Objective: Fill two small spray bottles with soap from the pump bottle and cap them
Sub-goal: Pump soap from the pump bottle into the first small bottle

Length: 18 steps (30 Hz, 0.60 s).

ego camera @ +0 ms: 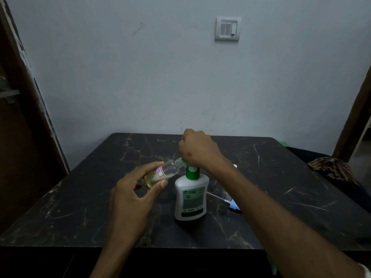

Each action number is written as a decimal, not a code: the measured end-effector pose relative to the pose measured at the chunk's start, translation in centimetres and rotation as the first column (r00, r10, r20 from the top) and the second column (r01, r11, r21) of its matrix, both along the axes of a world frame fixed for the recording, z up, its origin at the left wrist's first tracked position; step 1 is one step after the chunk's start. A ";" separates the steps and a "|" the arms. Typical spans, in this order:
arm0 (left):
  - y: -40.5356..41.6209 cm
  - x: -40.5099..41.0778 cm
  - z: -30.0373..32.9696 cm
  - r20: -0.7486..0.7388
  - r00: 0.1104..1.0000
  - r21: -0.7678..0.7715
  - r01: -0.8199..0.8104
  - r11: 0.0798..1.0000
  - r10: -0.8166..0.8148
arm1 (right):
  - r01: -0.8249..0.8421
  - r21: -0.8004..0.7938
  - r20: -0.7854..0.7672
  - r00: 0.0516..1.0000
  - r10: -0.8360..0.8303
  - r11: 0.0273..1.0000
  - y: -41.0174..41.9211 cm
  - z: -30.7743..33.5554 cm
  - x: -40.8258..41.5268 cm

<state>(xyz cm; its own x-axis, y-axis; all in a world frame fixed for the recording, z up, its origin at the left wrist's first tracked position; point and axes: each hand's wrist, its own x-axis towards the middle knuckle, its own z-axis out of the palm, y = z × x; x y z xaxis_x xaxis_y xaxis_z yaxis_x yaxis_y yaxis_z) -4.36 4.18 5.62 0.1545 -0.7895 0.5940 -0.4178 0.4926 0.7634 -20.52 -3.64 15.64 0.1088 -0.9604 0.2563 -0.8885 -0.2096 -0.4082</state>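
While both hands work at the middle of the scene:
Table [80,207]: black marble-patterned top.
Pump bottle [190,199]: white, green collar, upright at centre.
Right hand [197,150]: fisted down on the pump head.
Left hand [130,194]: pinching the spray bottle.
Spray bottle [162,173]: tilted, neck at the nozzle, yellowish soap inside.

**One label readable**

A white sticker with a red border on the small bottle [160,173] read "1C" in blue. The print on the pump bottle's [190,199] green-and-white label was too blurred to read.
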 end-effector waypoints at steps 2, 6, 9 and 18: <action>0.2 0.2 0.2 0.028 0.999 -0.011 -0.019 1.000 0.020 | -0.011 -0.040 -0.033 0.999 0.010 0.999 0.1 0.4 0.0; 0.1 0.5 0.4 0.065 0.996 -0.033 -0.062 0.998 0.064 | 0.013 -0.009 0.002 1.000 -0.013 1.000 -0.5 0.1 0.0; 0.0 0.5 0.4 0.083 0.994 -0.028 -0.063 0.998 0.065 | 0.020 0.034 0.038 0.999 -0.022 0.999 -0.4 -0.3 0.0; -0.4 0.3 -0.2 0.052 0.997 -0.030 -0.047 0.998 0.048 | 0.020 0.020 0.027 0.999 -0.020 1.000 -0.5 -0.4 0.0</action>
<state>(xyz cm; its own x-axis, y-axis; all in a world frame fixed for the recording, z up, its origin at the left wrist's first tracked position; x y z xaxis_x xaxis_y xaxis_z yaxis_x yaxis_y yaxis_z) -4.02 3.83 5.45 0.1592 -0.7643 0.6249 -0.4807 0.4929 0.7253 -20.49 -4.16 15.25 0.0830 -0.9673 0.2396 -0.8810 -0.1836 -0.4360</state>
